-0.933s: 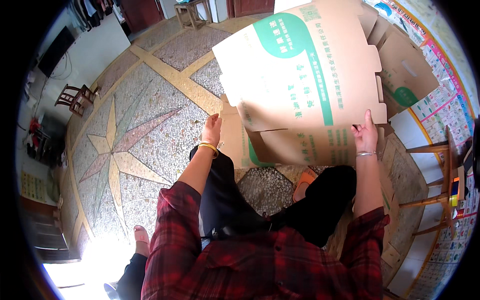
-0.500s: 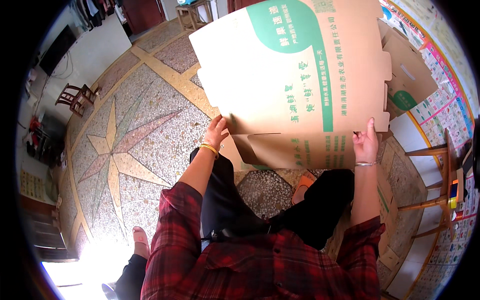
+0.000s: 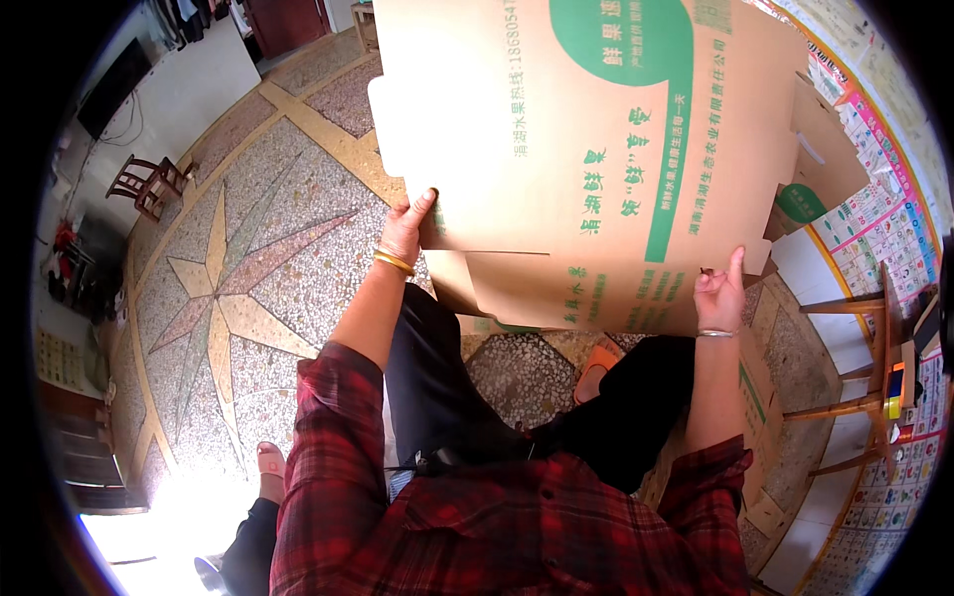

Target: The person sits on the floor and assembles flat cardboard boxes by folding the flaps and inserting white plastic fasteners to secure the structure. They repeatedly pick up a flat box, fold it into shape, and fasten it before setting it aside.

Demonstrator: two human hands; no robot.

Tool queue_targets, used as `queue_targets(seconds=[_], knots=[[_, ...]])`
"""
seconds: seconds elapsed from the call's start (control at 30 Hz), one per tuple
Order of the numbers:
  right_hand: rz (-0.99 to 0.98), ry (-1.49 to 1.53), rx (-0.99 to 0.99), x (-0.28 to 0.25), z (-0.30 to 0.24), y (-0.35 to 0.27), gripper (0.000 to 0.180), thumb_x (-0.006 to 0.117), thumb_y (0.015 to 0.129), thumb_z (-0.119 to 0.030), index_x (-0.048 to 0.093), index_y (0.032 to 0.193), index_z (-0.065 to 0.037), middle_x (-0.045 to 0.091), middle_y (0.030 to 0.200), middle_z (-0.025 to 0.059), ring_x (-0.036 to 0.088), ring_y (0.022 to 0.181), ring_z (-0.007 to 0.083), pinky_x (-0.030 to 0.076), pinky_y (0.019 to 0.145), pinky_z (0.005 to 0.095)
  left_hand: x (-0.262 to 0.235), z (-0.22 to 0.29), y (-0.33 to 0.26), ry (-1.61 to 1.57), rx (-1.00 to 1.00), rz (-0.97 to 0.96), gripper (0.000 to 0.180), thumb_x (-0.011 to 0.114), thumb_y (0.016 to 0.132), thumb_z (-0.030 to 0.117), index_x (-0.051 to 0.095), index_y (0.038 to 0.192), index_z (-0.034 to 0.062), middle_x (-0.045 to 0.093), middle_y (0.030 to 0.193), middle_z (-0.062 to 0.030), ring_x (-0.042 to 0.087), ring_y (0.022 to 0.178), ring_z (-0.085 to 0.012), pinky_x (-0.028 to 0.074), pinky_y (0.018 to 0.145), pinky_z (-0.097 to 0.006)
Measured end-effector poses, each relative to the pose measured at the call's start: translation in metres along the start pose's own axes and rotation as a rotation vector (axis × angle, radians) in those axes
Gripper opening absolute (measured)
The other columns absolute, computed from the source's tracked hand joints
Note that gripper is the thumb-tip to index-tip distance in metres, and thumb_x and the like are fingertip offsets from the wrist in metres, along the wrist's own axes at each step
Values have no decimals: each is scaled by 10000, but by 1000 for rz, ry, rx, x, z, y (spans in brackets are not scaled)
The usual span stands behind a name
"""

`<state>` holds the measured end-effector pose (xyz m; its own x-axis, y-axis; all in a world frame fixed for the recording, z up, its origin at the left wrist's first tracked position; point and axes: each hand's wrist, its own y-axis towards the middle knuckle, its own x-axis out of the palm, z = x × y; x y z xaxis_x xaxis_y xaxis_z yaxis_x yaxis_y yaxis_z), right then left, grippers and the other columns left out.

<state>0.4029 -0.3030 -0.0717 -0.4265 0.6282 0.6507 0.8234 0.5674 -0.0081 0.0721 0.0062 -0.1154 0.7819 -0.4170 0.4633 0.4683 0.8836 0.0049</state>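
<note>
A large flat brown cardboard carton with green printing fills the upper middle of the head view, lifted in front of me. My left hand grips its lower left edge, thumb up along the side; a gold bangle is on that wrist. My right hand holds the lower right flap, index finger raised; a thin bracelet is on that wrist. Both sleeves are red plaid. My dark trousers and an orange slipper show below the carton.
The terrazzo floor has an inlaid star pattern to the left. A wooden chair stands at the far left. More folded cartons lean at the right, near wooden chairs and a poster-covered wall. Another person's foot is at lower left.
The carton has been raised and brought closer, now covering more of the view. Both hands stayed on its lower edge and moved up with it.
</note>
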Motion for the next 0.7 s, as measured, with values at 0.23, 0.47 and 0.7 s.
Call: queue_targets(seconds=[0.23, 0.47, 0.7], knots=[[41, 84, 42, 3, 12, -8, 314, 540, 868, -399, 554, 1046, -141, 611, 841, -44, 531, 676, 72, 394, 495, 186, 7, 31, 8, 43, 13, -32, 426, 702, 761, 313, 598, 1055, 22, 610, 1038, -41, 545, 954, -133, 398, 862, -264], [37, 123, 20, -3, 13, -6, 290, 516, 881, -385, 573, 1036, -147, 629, 858, -56, 566, 704, 46, 421, 458, 153, 29, 48, 11, 95, 124, -28, 383, 674, 790, 311, 600, 1029, 20, 610, 1018, -40, 548, 920, -115, 409, 840, -251], [118, 222, 28, -3, 39, -10, 303, 537, 865, -417, 559, 1030, -164, 609, 836, -56, 544, 711, 59, 429, 540, 183, 41, 83, 7, 190, 241, -127, 308, 663, 809, 280, 622, 996, 39, 626, 941, -6, 555, 849, -84, 441, 781, -242]])
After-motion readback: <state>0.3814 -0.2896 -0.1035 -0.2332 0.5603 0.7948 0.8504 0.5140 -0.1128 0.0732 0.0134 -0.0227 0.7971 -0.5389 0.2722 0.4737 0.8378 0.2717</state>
